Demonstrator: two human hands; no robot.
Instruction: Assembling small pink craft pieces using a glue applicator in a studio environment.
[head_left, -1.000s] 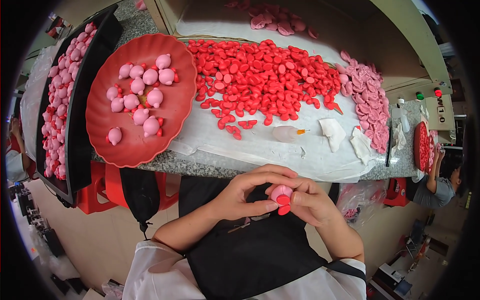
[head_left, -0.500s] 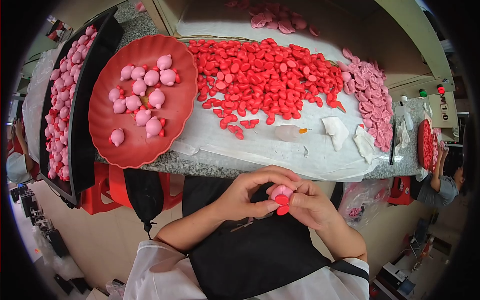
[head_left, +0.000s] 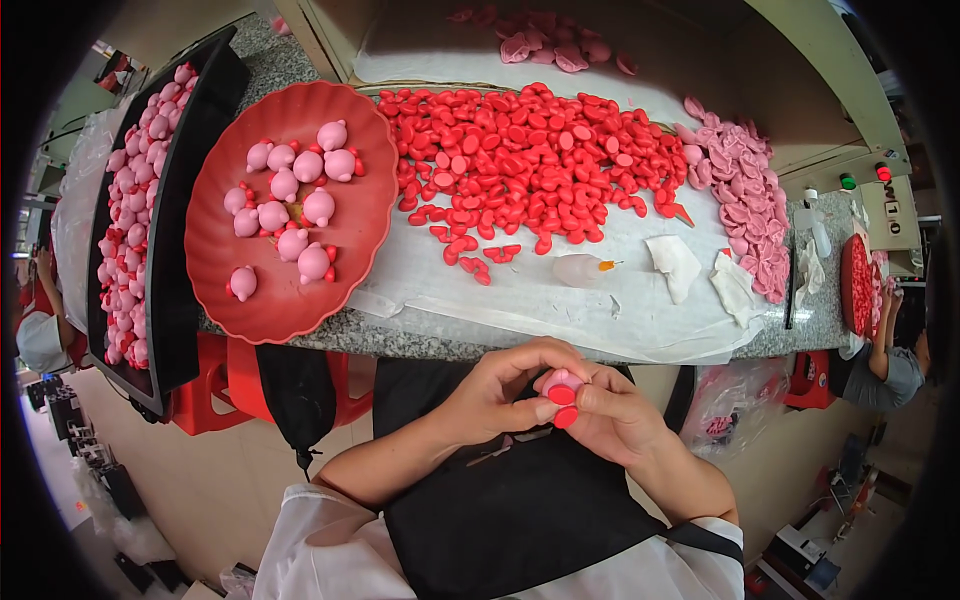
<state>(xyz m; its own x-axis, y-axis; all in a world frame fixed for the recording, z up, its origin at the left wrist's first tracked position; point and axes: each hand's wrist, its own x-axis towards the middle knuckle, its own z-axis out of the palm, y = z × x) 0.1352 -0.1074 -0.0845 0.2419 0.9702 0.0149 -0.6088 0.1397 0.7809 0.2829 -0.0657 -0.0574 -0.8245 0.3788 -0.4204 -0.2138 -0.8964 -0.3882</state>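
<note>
both hands, left hand (head_left: 500,395) and right hand (head_left: 610,415), are pinching a pink toy body (head_left: 562,383) together, steadying it while pressing red feet (head_left: 563,405) on.

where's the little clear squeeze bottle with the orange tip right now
In the head view, the squeeze bottle lies on its side on the white sheet, right of centre, just below the pile of red pieces and left of a crumpled white tissue.

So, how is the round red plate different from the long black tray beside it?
The red plate is round and shallow; the black tray is long and rectangular. The red plate holds about a dozen pink figures, loosely spread; the black tray is packed with many more. The red plate lies on the counter, the black tray overhangs its end. Both carry similar pink figures.
</note>
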